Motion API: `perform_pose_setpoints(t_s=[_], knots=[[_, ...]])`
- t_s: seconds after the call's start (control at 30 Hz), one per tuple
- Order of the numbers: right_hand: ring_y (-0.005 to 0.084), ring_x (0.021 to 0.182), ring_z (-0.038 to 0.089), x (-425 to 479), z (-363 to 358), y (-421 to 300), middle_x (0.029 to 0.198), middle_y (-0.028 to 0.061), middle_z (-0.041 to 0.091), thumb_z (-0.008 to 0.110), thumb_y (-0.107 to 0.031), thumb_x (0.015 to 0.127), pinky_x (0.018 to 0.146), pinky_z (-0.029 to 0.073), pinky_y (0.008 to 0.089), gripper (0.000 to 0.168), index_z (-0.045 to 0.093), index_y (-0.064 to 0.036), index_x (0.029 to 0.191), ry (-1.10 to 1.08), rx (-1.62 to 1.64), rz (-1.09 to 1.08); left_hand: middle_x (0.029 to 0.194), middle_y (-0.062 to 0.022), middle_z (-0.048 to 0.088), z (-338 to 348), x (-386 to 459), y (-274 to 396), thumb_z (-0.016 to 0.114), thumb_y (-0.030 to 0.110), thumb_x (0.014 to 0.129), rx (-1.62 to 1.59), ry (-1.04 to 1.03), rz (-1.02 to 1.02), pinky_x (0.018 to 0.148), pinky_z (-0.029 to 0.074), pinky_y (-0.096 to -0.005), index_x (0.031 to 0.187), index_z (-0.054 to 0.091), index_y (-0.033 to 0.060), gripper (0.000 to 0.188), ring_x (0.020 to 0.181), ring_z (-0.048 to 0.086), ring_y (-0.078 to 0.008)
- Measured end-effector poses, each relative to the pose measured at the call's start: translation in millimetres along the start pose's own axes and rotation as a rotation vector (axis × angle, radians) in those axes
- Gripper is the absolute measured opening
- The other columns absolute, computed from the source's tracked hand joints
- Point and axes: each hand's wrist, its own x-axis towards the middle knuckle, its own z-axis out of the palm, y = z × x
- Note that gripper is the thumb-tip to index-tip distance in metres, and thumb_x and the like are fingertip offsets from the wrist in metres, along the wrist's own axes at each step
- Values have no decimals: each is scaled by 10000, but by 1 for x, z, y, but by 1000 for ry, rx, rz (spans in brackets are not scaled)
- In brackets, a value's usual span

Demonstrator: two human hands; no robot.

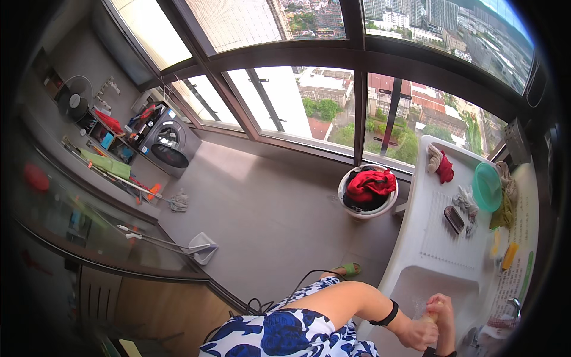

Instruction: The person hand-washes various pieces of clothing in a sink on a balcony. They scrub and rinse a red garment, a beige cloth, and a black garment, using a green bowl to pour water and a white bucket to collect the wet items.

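Over the basin of a white laundry sink (428, 283), my left hand (419, 334) is closed around one end of a small pale yellowish item, possibly wet cloth (432, 316). My right hand (439, 305) grips the same item just above, its wrist coming up from the bottom edge. The hands nearly touch, and fingers hide most of the item. On the ribbed washboard part lie a dark oval brush or soap dish (454, 219) and grey-white cloth (466, 201). A red cloth (445, 168) and a beige one (433, 158) lie at the sink's far end.
A teal plastic basin (487, 187), an olive cloth (503, 213) and a yellow item (510, 256) line the sink's wall side. A metal faucet (514, 307) stands at right. On the floor are a white laundry basket (368, 215) holding red and dark clothes, and a dustpan (204, 250).
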Motion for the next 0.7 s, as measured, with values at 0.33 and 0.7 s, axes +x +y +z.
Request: perform_pose_setpoints(t_s=[0.33,0.7], knots=[[140,456,532,38,34,44,537,73,544,636,8,638,424,417,272,66,575,21,659,26,-148,77,707,-94,568,26,-59,8,615,198,584,336,-305,123,589,464,-425,566,635,83,118,653,574,-266],[218,546,639,46,74,68,591,129,625,548,-98,688,578,518,337,132,660,-33,719,176,-712,124,783,-76,648,92,-121,25,567,148,694,-3,-807,-140,677,470,-442,759,674,54,157,750,609,-266]])
